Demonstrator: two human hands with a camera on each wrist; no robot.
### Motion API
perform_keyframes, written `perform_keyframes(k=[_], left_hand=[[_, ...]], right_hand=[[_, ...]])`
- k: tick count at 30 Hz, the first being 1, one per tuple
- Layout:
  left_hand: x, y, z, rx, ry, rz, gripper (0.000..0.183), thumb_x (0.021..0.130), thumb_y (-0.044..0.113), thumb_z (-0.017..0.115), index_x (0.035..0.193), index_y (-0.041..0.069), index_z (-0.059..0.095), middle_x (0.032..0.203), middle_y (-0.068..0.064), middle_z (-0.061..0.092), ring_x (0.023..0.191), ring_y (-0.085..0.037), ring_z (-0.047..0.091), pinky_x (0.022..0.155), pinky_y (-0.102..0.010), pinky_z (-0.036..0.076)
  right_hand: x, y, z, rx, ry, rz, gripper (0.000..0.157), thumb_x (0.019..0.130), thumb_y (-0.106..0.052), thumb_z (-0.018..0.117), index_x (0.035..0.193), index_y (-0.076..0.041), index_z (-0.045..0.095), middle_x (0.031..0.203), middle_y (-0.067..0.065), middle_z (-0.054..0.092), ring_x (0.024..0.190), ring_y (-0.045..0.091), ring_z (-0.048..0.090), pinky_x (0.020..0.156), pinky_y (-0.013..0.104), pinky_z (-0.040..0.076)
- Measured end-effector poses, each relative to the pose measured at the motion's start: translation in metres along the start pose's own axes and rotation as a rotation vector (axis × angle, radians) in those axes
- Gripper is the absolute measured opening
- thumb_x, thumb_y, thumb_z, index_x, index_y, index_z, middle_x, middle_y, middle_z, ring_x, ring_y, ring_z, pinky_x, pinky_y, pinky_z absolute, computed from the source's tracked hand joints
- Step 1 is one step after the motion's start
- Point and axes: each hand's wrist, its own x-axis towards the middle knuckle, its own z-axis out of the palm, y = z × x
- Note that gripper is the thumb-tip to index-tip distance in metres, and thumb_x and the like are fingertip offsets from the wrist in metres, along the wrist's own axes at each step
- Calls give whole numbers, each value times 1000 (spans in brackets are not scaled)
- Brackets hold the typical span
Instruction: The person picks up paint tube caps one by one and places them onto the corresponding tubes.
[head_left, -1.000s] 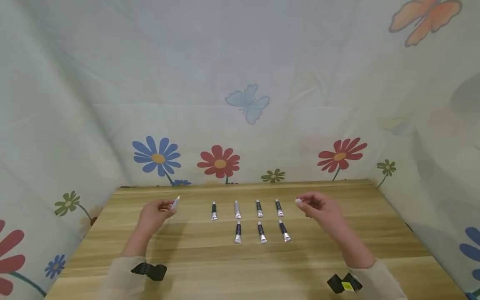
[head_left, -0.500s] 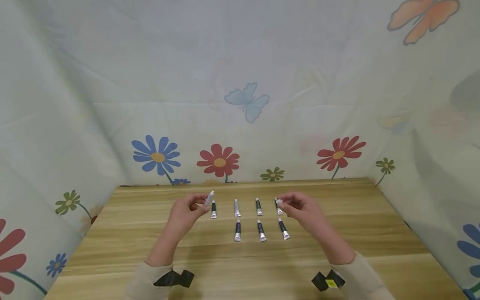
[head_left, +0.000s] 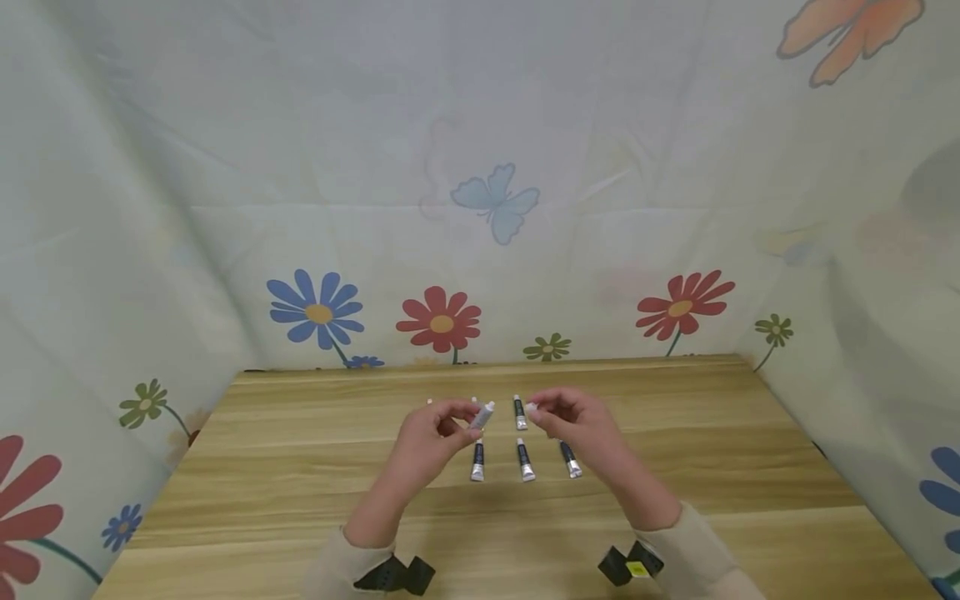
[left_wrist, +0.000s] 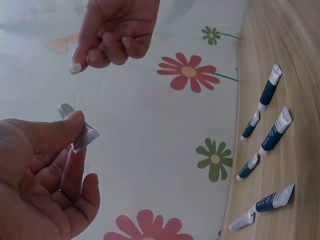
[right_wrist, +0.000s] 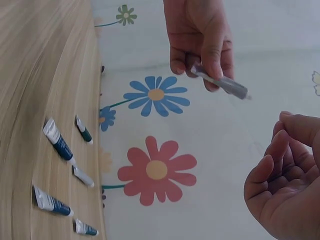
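My left hand pinches a small silver-white paint tube between thumb and fingers, its narrow nozzle pointing up and to the right. My right hand holds a little white cap at its fingertips; in the right wrist view the fingers hide it. A short gap separates the tube's nozzle from the cap, and both hands are raised over the table. Below them lie capped paint tubes, among them a dark green one, a dark blue one and a pale one.
The paint tubes lie in two rows on the wooden table, partly covered by the hands in the head view. A white cloth printed with flowers and butterflies rises behind the table and at both sides.
Both hands have come inward from the two sides to the middle, over the tubes. The left hand brought the pale tube rightward while the right hand carried the cap leftward.
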Motion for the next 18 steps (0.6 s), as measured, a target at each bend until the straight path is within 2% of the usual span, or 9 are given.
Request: perform_keyframes(k=[8, 18], left_hand=[[-2, 7, 11, -2, -66, 42, 18, 91, 12, 77, 109, 12, 75, 100, -7, 73, 75, -14, 59, 61, -25, 49], [-3, 8, 15, 45, -58, 122, 16, 91, 13, 77, 107, 13, 76, 97, -6, 75, 77, -14, 61, 61, -24, 51]], right_hand=[[3, -1, 9, 17, -39, -9, 23, 98, -11, 68, 116, 4, 68, 93, 13, 66, 74, 7, 56, 69, 19, 51], [4, -1, 12, 12, -51, 66, 21, 99, -17, 69, 111, 1, 70, 93, 12, 66, 74, 10, 54, 69, 21, 49]])
